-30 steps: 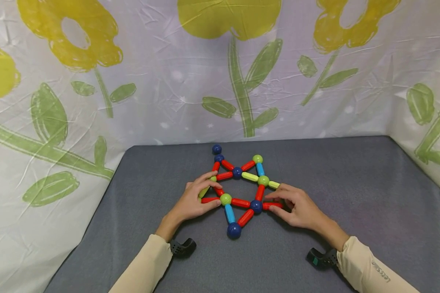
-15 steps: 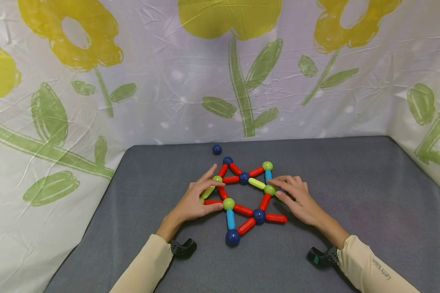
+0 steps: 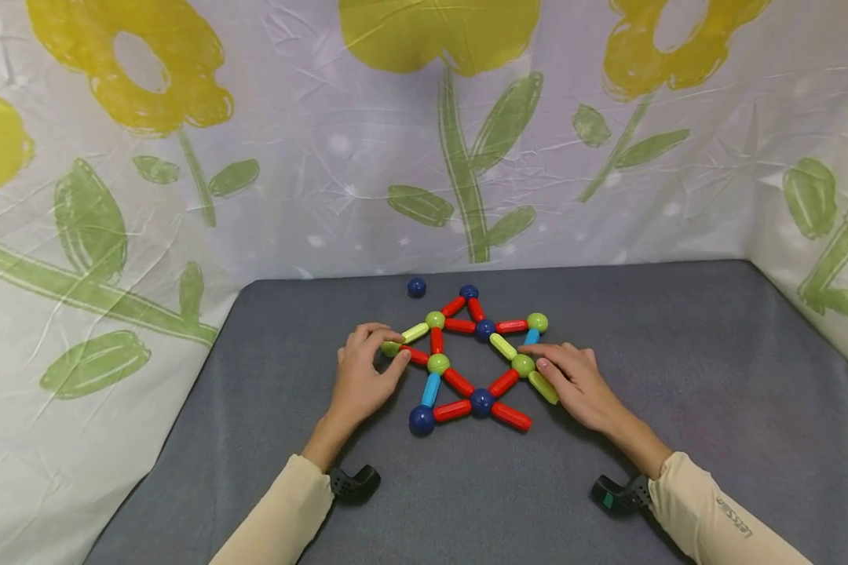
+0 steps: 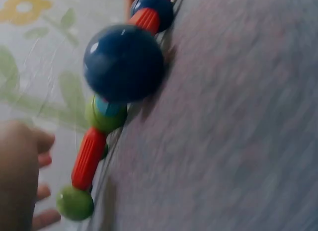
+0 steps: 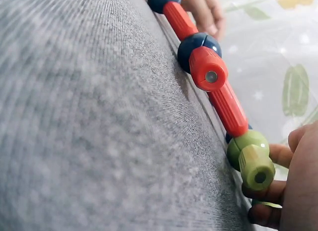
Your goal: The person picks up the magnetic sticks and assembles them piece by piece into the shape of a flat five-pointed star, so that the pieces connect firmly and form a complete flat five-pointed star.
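A flat frame of magnetic rods and balls lies on the grey table, with a navy ball (image 3: 482,402) at its near middle. Beside its left corner my left hand (image 3: 363,373) has thumb and fingers spread around a green ball (image 3: 390,348). The left wrist view shows those fingers near the green ball (image 4: 75,203). My right hand (image 3: 572,384) reaches in from the right, its extended index finger and thumb at another green ball (image 3: 523,365). In the right wrist view, fingers pass behind that ball (image 5: 248,146) and its yellow-green rod (image 5: 257,169). A red rod (image 3: 512,417) has a free end.
One loose navy ball (image 3: 417,287) sits near the back edge of the grey table (image 3: 678,353). Behind rises a white cloth (image 3: 311,157) printed with yellow flowers. Black wrist straps (image 3: 354,483) are worn below both hands.
The frame has turned clockwise, its far navy ball moving right and near navy ball left. My left hand has shifted to the left corner; my right hand has moved from the right-hand rods to a green ball.
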The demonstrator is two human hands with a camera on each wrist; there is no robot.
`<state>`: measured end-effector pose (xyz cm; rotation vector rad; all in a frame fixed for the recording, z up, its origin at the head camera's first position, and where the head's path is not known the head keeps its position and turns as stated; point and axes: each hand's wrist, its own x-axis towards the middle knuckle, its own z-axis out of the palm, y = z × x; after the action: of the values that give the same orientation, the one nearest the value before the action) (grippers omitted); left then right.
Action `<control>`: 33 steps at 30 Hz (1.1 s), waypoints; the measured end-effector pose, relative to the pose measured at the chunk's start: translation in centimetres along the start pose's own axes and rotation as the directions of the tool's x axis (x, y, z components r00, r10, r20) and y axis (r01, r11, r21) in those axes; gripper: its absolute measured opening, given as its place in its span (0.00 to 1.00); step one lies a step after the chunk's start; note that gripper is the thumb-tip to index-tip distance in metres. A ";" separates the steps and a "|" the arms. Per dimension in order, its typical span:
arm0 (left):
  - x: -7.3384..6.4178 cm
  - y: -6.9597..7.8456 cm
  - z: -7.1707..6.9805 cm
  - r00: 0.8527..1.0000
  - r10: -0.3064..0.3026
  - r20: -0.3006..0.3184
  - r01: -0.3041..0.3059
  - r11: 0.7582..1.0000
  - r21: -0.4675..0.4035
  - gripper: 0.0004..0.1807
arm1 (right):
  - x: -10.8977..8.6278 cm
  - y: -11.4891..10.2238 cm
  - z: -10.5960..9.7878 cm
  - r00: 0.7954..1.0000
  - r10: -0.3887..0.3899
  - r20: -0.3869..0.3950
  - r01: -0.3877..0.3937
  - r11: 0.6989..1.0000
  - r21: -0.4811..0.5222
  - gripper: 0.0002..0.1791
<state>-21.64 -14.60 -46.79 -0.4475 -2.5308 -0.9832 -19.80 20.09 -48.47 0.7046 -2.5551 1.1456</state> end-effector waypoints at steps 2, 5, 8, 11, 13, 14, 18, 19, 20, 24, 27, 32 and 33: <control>-0.1 0.9 0.2 0.995 0.089 0.037 -0.090 0.996 0.015 0.11 | 0.0 0.0 -0.1 1.000 0.011 0.014 -0.011 1.000 -0.003 0.18; -0.6 2.7 0.7 0.965 0.218 0.147 -0.230 0.971 0.064 0.13 | 0.1 0.0 -0.2 0.999 0.009 0.033 -0.009 1.000 0.003 0.19; -1.1 4.3 1.3 0.916 0.297 0.270 -0.338 0.934 0.120 0.18 | 0.1 -0.1 -0.3 0.999 -0.006 0.054 0.005 1.000 0.012 0.20; -1.7 5.1 1.7 0.885 0.319 0.339 -0.390 0.906 0.164 0.20 | -0.1 -0.3 -0.4 0.996 -0.008 0.087 0.006 1.000 0.018 0.22; -1.9 5.3 1.8 0.883 0.314 0.348 -0.393 0.900 0.186 0.19 | -0.2 -0.4 -0.4 0.994 -0.012 0.111 0.009 1.000 0.028 0.23; -1.9 5.3 1.8 0.887 0.306 0.345 -0.385 0.904 0.188 0.18 | -0.2 -0.4 -0.4 0.992 -0.016 0.122 0.012 0.999 0.039 0.23; -1.8 5.1 1.5 0.896 0.268 0.353 -0.344 0.923 0.172 0.16 | -0.2 -0.4 -0.3 0.985 -0.085 0.152 0.071 0.993 0.092 0.25; -1.8 5.1 1.5 0.894 0.268 0.359 -0.344 0.924 0.166 0.16 | -0.2 -0.4 -0.3 0.982 -0.105 0.156 0.089 0.990 0.105 0.26; -1.8 5.1 1.5 0.890 0.272 0.365 -0.347 0.925 0.158 0.18 | -0.2 -0.4 -0.3 0.980 -0.121 0.161 0.102 0.988 0.119 0.27; -1.9 5.7 1.5 0.858 0.311 0.409 -0.393 0.910 0.134 0.21 | -0.2 -0.5 -0.2 0.973 -0.156 0.172 0.129 0.979 0.159 0.30; -2.1 6.2 1.7 0.823 0.331 0.463 -0.429 0.895 0.124 0.18 | -0.2 -0.6 -0.1 0.965 -0.179 0.194 0.148 0.975 0.166 0.31; -2.4 6.4 2.3 0.802 0.336 0.493 -0.459 0.876 0.150 0.16 | -0.3 -1.0 0.2 0.949 -0.208 0.237 0.175 0.973 0.152 0.28; -2.4 6.4 2.5 0.806 0.335 0.488 -0.459 0.874 0.158 0.16 | -0.3 -1.0 0.2 0.947 -0.211 0.240 0.179 0.972 0.150 0.27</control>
<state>-17.40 -8.77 -45.93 -1.1862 -2.7261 -0.3911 -19.03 19.45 -48.13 1.1788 -2.5553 1.2272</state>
